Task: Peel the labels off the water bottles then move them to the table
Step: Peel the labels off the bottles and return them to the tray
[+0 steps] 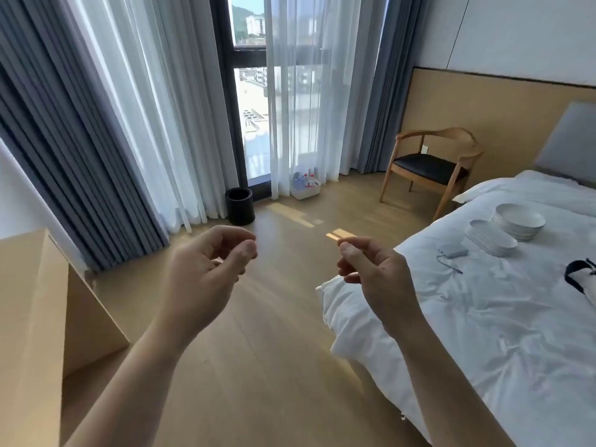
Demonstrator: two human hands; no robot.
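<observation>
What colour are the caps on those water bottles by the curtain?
Red, on the water bottles in the white bin; head view, small and distant.

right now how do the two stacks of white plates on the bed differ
The far plate stack is round, with deeper, bowl-like plates, and looks taller. The near plate stack looks oval or oblong, shallower and lower. The far one sits closer to the headboard; the near one sits closer to the small grey device. Both are white, stand upright on the white bed and sit side by side, close together.
</observation>
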